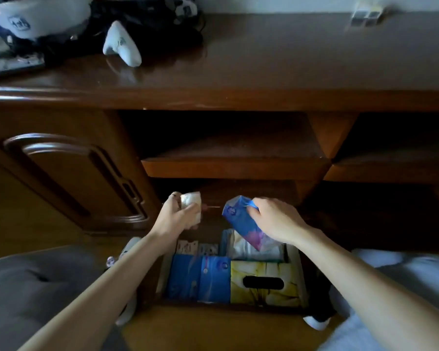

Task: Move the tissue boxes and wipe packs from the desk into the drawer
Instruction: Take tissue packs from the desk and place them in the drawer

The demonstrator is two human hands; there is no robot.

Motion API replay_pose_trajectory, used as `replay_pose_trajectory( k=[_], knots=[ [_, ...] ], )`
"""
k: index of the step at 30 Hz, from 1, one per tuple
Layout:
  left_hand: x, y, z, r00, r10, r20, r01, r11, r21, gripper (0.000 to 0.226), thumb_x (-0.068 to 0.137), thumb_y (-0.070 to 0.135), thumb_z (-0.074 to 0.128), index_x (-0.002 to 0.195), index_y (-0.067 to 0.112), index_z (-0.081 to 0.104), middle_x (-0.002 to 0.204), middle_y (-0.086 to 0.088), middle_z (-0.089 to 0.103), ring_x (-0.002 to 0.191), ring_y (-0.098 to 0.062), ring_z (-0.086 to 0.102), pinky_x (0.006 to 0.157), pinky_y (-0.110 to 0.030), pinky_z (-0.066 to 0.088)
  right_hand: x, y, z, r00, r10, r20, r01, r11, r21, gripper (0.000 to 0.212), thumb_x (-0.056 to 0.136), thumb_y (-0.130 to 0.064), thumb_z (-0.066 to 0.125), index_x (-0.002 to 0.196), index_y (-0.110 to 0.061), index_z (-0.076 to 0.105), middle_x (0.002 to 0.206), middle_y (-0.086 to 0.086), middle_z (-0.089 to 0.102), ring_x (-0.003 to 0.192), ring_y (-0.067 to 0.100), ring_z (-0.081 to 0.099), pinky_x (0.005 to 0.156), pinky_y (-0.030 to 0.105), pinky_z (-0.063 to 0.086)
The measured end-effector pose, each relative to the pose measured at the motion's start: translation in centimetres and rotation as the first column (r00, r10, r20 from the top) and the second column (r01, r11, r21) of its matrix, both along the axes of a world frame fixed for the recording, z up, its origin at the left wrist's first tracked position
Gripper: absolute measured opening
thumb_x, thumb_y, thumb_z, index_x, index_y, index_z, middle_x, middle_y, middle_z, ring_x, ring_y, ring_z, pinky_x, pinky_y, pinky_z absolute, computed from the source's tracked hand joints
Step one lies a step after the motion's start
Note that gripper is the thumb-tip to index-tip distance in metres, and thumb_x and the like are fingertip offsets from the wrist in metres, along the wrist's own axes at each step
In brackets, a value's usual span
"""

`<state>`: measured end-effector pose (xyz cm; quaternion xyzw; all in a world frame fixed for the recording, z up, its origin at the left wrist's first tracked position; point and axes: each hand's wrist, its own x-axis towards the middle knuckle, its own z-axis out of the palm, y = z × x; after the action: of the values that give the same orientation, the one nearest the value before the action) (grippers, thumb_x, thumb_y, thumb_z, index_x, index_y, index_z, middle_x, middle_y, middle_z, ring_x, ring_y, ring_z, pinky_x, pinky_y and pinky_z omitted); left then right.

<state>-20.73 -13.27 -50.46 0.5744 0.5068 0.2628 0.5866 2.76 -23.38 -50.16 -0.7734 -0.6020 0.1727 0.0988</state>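
My left hand [178,216] grips a small white wipe pack [192,201] above the back left of the open drawer [298,264]. My right hand [274,220] holds a blue tissue pack [238,221], tilted, over the drawer's back middle. Inside the drawer lie a yellow tissue box [264,282] at front right, two blue tissue packs [200,279] at front left, a white pack [254,249] behind the yellow box, and small white packs [195,248] at the back left.
The dark wooden desk top [264,59] holds a white game controller [122,44], a white and black plush pile [36,19] at the far left and a small shiny item [365,16] at the far right. An open shelf [233,153] sits above the drawer, a cabinet door [69,173] to its left.
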Motion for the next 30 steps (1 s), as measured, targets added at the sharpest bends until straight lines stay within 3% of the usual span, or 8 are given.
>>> replay_pose_trajectory(
  k=[6, 11, 14, 16, 18, 22, 25, 30],
  knots=[
    [-3.5, -0.1, -3.0, 0.963, 0.264, 0.048, -0.249, 0.945, -0.212, 0.026, 0.086, 0.004, 0.063, 0.112, 0.010, 0.062, 0.083, -0.006, 0.074, 0.076, -0.021, 0.070, 0.061, -0.030, 0.054, -2.0, 1.3, -0.1, 0.982, 0.146, 0.123, -0.148, 0.989, 0.009, 0.026, 0.105, -0.043, 0.037, 0.087, -0.026, 0.045, 0.115, -0.005, 0.065, 0.103, 0.026, 0.065, 0.068, 0.035, 0.038],
    [-5.3, -1.7, -5.3, 0.988, 0.143, -0.065, -0.154, 0.963, -0.219, 0.026, 0.093, 0.014, 0.063, 0.112, 0.024, 0.048, 0.090, -0.006, 0.061, 0.077, -0.015, 0.060, 0.061, -0.027, 0.054, -2.2, 1.0, -1.3, 0.977, 0.166, 0.134, -0.146, 0.978, -0.149, 0.033, 0.106, -0.043, 0.040, 0.107, -0.020, 0.064, 0.148, -0.008, 0.052, 0.125, 0.020, 0.052, 0.079, 0.034, 0.043],
    [-7.1, -1.1, -6.1, 0.993, 0.099, -0.066, -0.115, 0.940, -0.323, 0.033, 0.096, 0.044, 0.056, 0.123, 0.026, 0.052, 0.108, -0.004, 0.064, 0.094, -0.015, 0.064, 0.074, -0.032, 0.055, -2.8, -0.4, -3.1, 0.990, 0.127, 0.054, -0.110, 0.962, -0.250, 0.036, 0.107, -0.041, 0.044, 0.115, -0.016, 0.069, 0.157, 0.003, 0.043, 0.136, 0.026, 0.045, 0.101, 0.039, 0.044],
    [-8.2, -0.2, -6.9, 0.990, 0.091, -0.105, -0.127, 0.902, -0.413, 0.052, 0.091, 0.059, 0.048, 0.128, 0.023, 0.055, 0.117, -0.008, 0.066, 0.107, -0.025, 0.065, 0.092, -0.046, 0.054, -3.1, -1.5, -4.3, 0.998, 0.044, -0.039, -0.054, 0.957, -0.286, 0.032, 0.107, -0.039, 0.047, 0.096, -0.014, 0.064, 0.145, 0.009, 0.050, 0.123, 0.031, 0.057, 0.097, 0.042, 0.048],
    [-8.8, 0.3, -8.2, 0.985, 0.086, -0.152, -0.145, 0.887, -0.438, 0.050, 0.096, 0.053, 0.043, 0.128, 0.017, 0.058, 0.118, -0.012, 0.067, 0.110, -0.031, 0.065, 0.096, -0.049, 0.053, -3.4, -2.4, -5.2, 0.992, -0.046, -0.115, 0.009, 0.953, -0.303, 0.035, 0.106, -0.038, 0.049, 0.083, -0.014, 0.058, 0.118, 0.007, 0.058, 0.101, 0.031, 0.063, 0.081, 0.044, 0.050],
    [-7.4, 0.4, -11.2, 0.980, -0.108, -0.164, 0.054, 0.951, -0.304, 0.023, 0.101, 0.014, 0.056, 0.118, -0.002, 0.059, 0.099, -0.014, 0.070, 0.091, -0.026, 0.070, 0.069, -0.030, 0.056, -4.0, -3.4, -6.4, 0.973, -0.141, -0.185, 0.075, 0.942, -0.327, 0.040, 0.107, -0.039, 0.049, 0.071, -0.021, 0.045, 0.075, -0.002, 0.048, 0.063, 0.015, 0.052, 0.055, 0.032, 0.032],
    [-4.8, 0.7, -14.0, 0.897, -0.324, -0.301, 0.272, 0.941, -0.201, 0.024, 0.099, 0.018, 0.061, 0.123, 0.015, 0.058, 0.106, -0.001, 0.069, 0.091, -0.007, 0.069, 0.074, -0.024, 0.058, -3.9, -3.5, -6.6, 0.980, -0.125, -0.154, 0.065, 0.936, -0.346, 0.039, 0.107, -0.043, 0.047, 0.072, -0.028, 0.044, 0.064, -0.006, 0.044, 0.051, 0.003, 0.042, 0.047, 0.023, 0.025],
    [0.6, 2.8, -18.4, 0.701, -0.380, -0.603, 0.538, 0.837, 0.098, 0.033, 0.098, 0.014, 0.055, 0.127, 0.025, 0.066, 0.125, 0.001, 0.068, 0.114, -0.018, 0.062, 0.092, -0.031, 0.050, -2.0, -3.5, -6.9, 0.976, -0.151, -0.160, 0.095, 0.946, -0.311, 0.040, 0.107, -0.045, 0.045, 0.072, -0.025, 0.044, 0.062, -0.004, 0.046, 0.048, 0.006, 0.042, 0.048, 0.026, 0.025]
  ],
)
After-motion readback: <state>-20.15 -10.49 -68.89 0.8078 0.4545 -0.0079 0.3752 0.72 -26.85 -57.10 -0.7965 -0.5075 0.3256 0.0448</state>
